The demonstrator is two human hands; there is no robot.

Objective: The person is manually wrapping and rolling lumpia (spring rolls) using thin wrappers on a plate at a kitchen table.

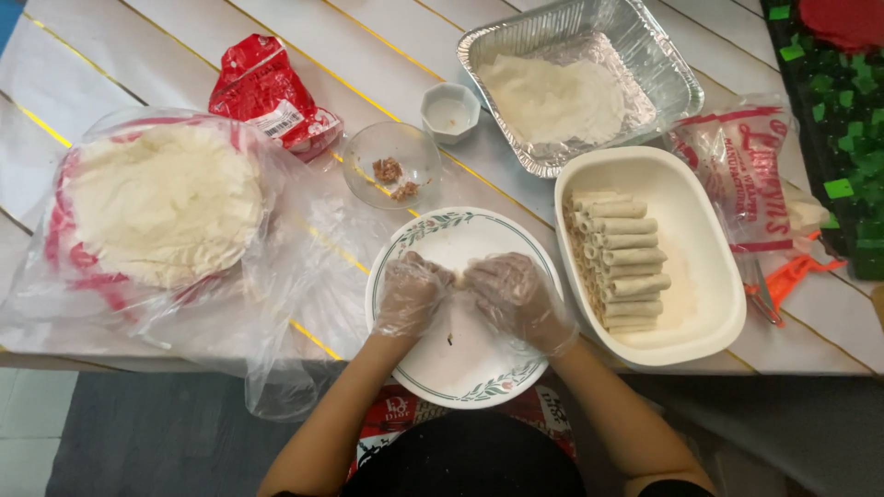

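Spring roll wrapper [458, 279], mid-roll on the floral-rimmed plate [433, 368]: gloved left hand [410, 294] and right hand [511, 293] each pinch one end, grip narrow and closed on it; best rolled tight and even, matching rolls in white dish [709, 304].

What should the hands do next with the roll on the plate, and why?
Probably lift the roll into the white dish. The left hand and right hand pinch it over the plate, and finished rolls are stacked there, with bare space beside them.
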